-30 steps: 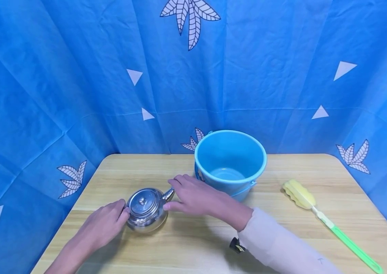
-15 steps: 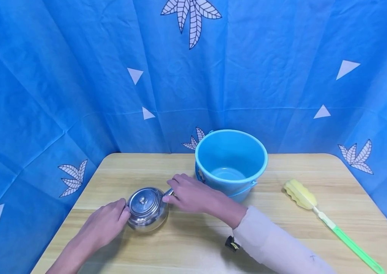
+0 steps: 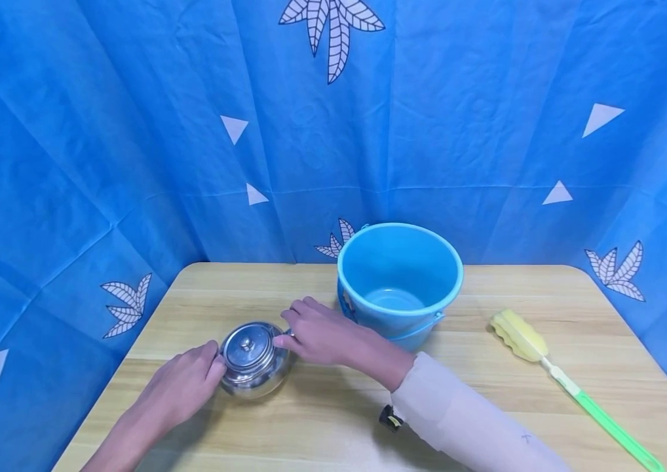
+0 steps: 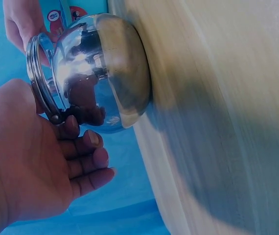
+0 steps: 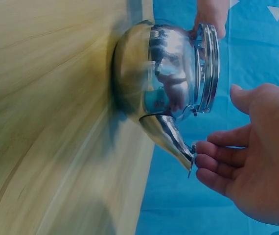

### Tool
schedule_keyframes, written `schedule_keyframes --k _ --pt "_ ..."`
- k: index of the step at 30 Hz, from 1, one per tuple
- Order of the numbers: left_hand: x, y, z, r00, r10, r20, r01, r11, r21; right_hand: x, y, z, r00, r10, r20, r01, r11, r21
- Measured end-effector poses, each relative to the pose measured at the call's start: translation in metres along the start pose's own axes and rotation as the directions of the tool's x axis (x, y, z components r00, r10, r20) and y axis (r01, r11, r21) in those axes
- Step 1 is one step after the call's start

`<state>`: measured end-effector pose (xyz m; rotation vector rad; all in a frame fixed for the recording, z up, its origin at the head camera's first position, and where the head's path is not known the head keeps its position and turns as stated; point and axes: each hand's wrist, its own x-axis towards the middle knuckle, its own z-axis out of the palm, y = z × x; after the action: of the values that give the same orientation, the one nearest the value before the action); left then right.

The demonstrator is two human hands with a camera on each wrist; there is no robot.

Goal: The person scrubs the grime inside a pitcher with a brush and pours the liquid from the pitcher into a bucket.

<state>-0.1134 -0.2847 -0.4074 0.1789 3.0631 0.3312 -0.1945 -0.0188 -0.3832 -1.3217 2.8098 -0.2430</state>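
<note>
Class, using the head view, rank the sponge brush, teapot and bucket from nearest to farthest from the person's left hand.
1. Teapot: touching the left hand, on its right.
2. Bucket: farther right, toward the back.
3. Sponge brush: far right side.

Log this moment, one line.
Left hand: holds shiny round metal teapot opposite spout | Right hand: fingers at spout | Light-blue plastic bucket: upright | Yellow-sponge green-handled brush: lying right
</note>
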Motion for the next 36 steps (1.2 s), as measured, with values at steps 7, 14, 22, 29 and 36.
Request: schedule_keyframes --k 7,14,22,29,36 --pt "0.0 0.0 0.001 1.0 0.0 -0.01 0.0 1.0 0.003 0.007 -0.004 0.001 1.0 -0.007 0.02 0.007 1.0 -0.029" --pt "0.001 0.001 0.002 1.0 -0.006 -0.002 0.006 1.0 0.002 0.011 -0.005 0.005 0.999 -0.026 0.034 0.026 1.0 -0.009" --pt "0.004 0.002 0.002 1.0 -0.013 0.003 0.013 1.0 -0.004 0.015 -0.003 0.009 0.999 -0.021 0.039 0.019 0.998 0.052" --pt "0.002 0.002 0.002 1.0 -0.018 0.005 0.019 1.0 -0.007 0.02 -0.004 0.012 0.998 -0.008 0.063 0.003 0.997 0.074" --pt "0.0 0.001 0.003 1.0 -0.02 -0.008 0.02 1.0 0.009 0.024 -0.006 0.018 0.997 -0.019 0.074 0.015 0.998 0.054"
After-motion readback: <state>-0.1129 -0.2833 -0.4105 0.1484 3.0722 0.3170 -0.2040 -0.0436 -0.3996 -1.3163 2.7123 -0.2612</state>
